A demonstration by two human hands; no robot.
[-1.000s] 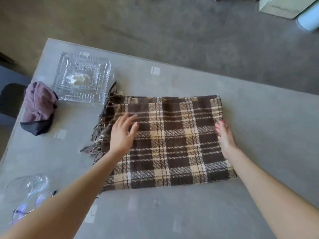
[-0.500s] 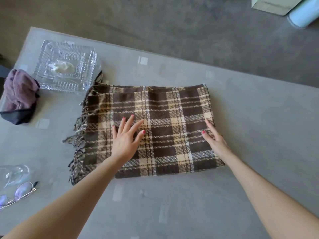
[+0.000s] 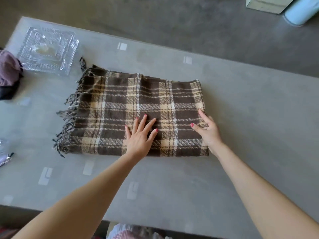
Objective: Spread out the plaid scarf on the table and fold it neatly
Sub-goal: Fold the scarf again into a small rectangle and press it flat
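The brown and cream plaid scarf [image 3: 146, 100] lies folded into a flat rectangle on the grey table [image 3: 250, 118], its fringe spilling off the left end. My left hand [image 3: 140, 135] rests flat on the scarf's near middle, fingers spread, holding nothing. My right hand [image 3: 208, 130] is at the near right corner of the scarf. Its thumb lies on top of the cloth and its fingers curl around the folded right edge.
A cut-glass dish [image 3: 47, 50] stands at the table's far left, beside a bundled mauve and black cloth [image 3: 8, 73]. Eyeglasses [image 3: 4, 156] peek in at the left edge. A box [image 3: 265, 4] and a pale cylinder [image 3: 301, 12] stand on the floor beyond.
My left hand slid rightward from near the fringe to the scarf's middle. My right hand went from lying flat on the scarf to curling around its right edge.
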